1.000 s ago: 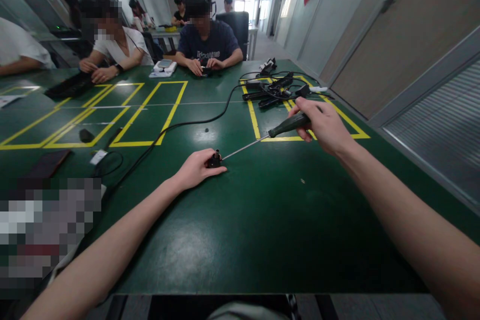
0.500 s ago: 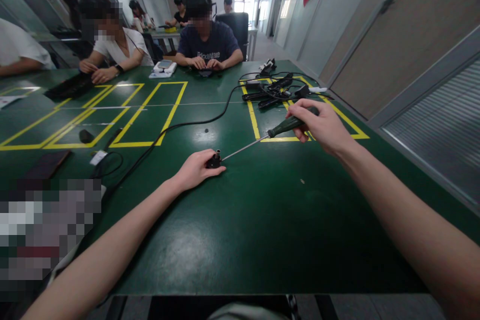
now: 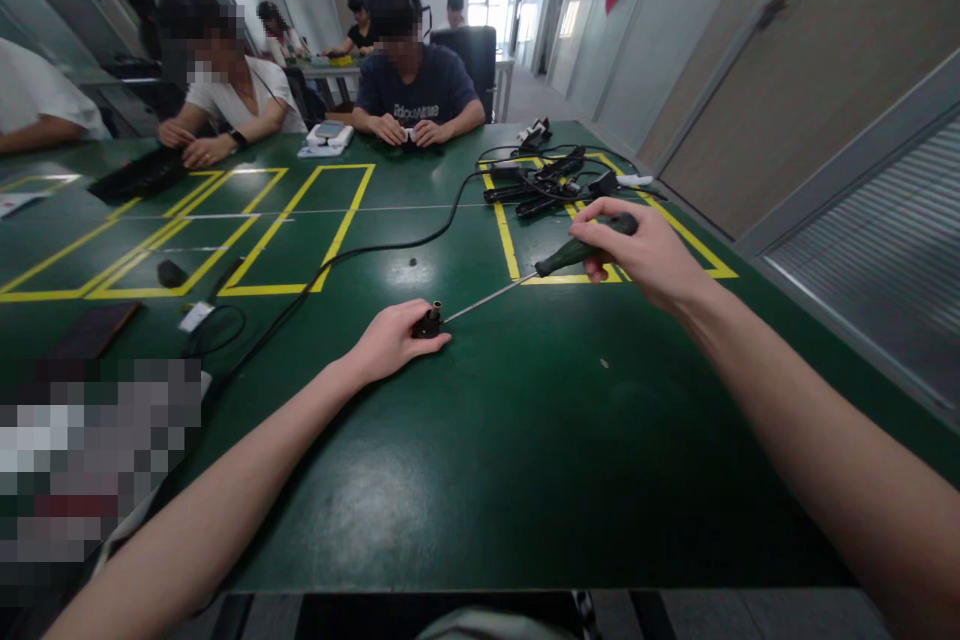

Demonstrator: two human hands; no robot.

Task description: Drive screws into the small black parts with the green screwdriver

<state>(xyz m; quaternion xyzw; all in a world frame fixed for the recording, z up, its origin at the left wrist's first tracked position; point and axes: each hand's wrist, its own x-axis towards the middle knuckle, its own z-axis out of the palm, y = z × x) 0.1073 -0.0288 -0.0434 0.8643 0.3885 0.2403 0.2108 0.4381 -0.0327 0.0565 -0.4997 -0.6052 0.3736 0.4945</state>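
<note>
My left hand [image 3: 391,340] rests on the green table [image 3: 525,440], its fingers closed round a small black part [image 3: 429,322] with a short round tube on top. My right hand [image 3: 645,250] grips the dark green handle of a long screwdriver [image 3: 570,255]. Its thin metal shaft runs down to the left, and the tip meets the small black part at my left fingertips.
A heap of black parts and cables [image 3: 551,182] lies behind my right hand inside yellow tape lines. A black cable [image 3: 360,250] crosses the table to the left. A dark phone [image 3: 94,328] and small items lie at the left. Several people [image 3: 412,85] sit at the far side.
My right hand has turned slightly on the screwdriver handle, which now shows more above the fingers. My left hand and the black part have stayed in place.
</note>
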